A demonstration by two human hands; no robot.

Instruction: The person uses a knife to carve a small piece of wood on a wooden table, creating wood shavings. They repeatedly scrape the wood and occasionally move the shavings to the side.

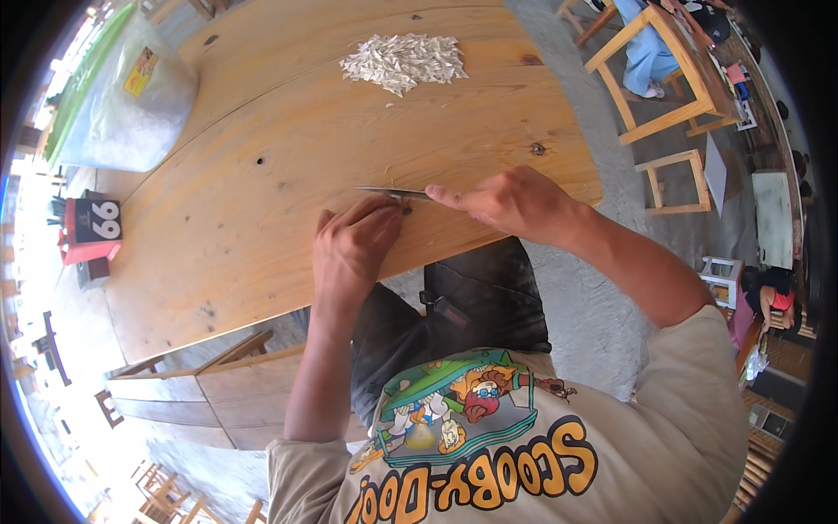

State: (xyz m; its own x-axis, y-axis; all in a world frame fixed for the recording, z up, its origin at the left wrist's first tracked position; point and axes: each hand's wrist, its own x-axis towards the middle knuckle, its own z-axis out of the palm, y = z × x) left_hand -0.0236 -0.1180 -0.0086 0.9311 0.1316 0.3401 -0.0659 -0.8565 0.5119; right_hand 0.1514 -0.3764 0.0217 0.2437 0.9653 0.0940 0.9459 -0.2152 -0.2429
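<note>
My right hand [506, 203] grips a knife [391, 189], its thin blade pointing left just above the wooden table [288, 227] near its front edge. Close against the blade, the fingers of my left hand [353, 243] are bent and pressed together on the tabletop. Whatever they pinch is too small and too covered to name. A small dark bit shows between the two hands, beneath the knife. Farther back on the table lies a heap of small whitish, pointed pieces [403, 63] that look like folded paper.
A large clear plastic bag [148, 105] with a green top stands at the far left. Below it sits a red and black table holder [92, 231]. A wooden bench [201, 402] runs along the near side. Wooden stools [676, 183] and people are off to the right.
</note>
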